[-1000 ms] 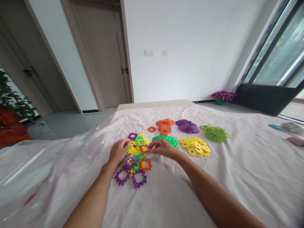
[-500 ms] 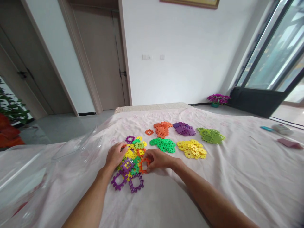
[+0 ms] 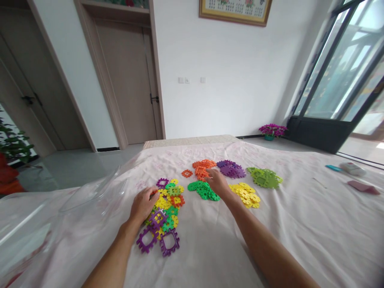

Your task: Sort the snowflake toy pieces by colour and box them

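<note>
My left hand (image 3: 143, 205) rests at the left side of a mixed heap of plastic interlocking pieces (image 3: 163, 204), its thumb and fingers around an orange piece (image 3: 154, 192) that is mostly covered. Two purple square frame pieces (image 3: 169, 242) lie at the heap's near end. Farther right, my right hand (image 3: 218, 184) reaches over to the orange pile (image 3: 204, 163), fingertips closed on an orange square frame piece (image 3: 201, 173) at its front. Just below that hand is a pile of green snowflake-shaped pieces (image 3: 205, 191).
Yellow pieces (image 3: 246, 195), purple pieces (image 3: 231, 169) and light green pieces (image 3: 264, 177) form separate piles on the pink cloth (image 3: 288, 240). A single orange piece (image 3: 187, 173) lies apart. Clear plastic containers (image 3: 90, 196) stand at left; a pink cloth piece (image 3: 363, 187) lies far right.
My right hand has carried an orange square frame from the mixed heap forward and right to the orange pile. My left hand stays at the heap. The view has tilted up slightly.
</note>
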Action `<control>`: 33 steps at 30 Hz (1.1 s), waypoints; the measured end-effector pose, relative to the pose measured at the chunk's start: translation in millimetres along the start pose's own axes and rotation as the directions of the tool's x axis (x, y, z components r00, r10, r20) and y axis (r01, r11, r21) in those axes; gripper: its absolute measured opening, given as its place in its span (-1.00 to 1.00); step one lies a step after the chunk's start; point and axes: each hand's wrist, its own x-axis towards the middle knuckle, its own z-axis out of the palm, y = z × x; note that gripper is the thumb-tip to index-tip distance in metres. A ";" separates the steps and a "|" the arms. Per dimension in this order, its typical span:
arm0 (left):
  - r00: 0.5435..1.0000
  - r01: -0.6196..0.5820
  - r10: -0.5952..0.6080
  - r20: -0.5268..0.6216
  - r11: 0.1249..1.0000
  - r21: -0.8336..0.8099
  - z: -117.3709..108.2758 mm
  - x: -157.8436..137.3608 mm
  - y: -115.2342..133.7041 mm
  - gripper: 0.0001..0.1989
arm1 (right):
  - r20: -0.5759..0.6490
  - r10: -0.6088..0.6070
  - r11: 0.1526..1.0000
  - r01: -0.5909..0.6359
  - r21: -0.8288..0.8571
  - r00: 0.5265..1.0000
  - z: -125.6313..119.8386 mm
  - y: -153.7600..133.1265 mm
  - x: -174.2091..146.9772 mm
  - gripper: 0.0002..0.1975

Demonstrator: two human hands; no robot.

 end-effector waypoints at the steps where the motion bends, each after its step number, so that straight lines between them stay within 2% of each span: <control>1: 1.000 0.002 -0.002 0.000 1.000 -0.001 -0.1 0.1 0.1 -0.68 | 0.010 -0.002 0.998 0.002 -0.065 1.000 -1.4 2.3 -0.4 -0.65; 3: 1.000 0.003 -0.003 -0.001 1.000 -0.003 -0.6 0.2 0.6 -0.68 | 0.038 -0.007 0.990 0.012 -0.141 0.999 -1.8 2.8 -1.7 -0.72; 8: 1.000 0.005 -0.006 -0.019 1.000 -0.019 -2.0 -0.1 2.8 -0.68 | 0.174 -0.058 0.962 0.102 -0.253 0.983 8.6 -0.6 8.3 -0.68; 12: 1.000 0.006 -0.007 -0.018 1.000 -0.022 -1.8 0.1 2.0 -0.68 | 0.197 -0.052 0.955 0.106 -0.276 0.979 19.0 7.1 30.3 -0.72; 16: 1.000 -0.005 0.005 -0.024 1.000 -0.014 0.3 1.0 -1.2 -0.68 | 0.260 -0.095 0.952 0.164 -0.260 0.961 23.9 14.8 50.2 -0.77; 18: 1.000 -0.014 0.014 -0.028 1.000 -0.009 1.7 1.5 -2.9 -0.68 | 0.264 -0.085 0.955 0.155 -0.255 0.961 23.4 13.8 53.3 -0.74; 21: 0.999 -0.012 0.012 -0.037 1.000 -0.005 3.5 2.3 -5.0 -0.68 | 0.168 -0.043 0.958 0.089 -0.272 0.985 22.7 1.6 43.7 -0.66; 23: 0.999 -0.007 0.007 -0.037 1.000 -0.003 4.1 2.7 -5.8 -0.69 | 0.127 -0.067 0.969 0.095 -0.228 0.990 25.1 -14.3 27.9 -0.63; 27: 0.999 -0.008 0.008 -0.038 1.000 0.002 3.9 2.5 -6.2 -0.70 | 0.237 -0.275 0.957 0.290 -0.028 0.932 40.8 -55.2 -10.6 -0.64; 30: 0.999 -0.009 0.008 -0.036 1.000 -0.007 3.6 1.6 -6.2 -0.70 | 0.308 -0.308 0.942 0.333 -0.030 0.900 56.9 -78.6 -28.1 -0.52; 33: 0.999 -0.010 0.009 -0.036 1.000 -0.014 3.5 1.2 -6.4 -0.69 | 0.332 -0.296 0.938 0.338 -0.077 0.896 68.6 -87.2 -32.1 -0.66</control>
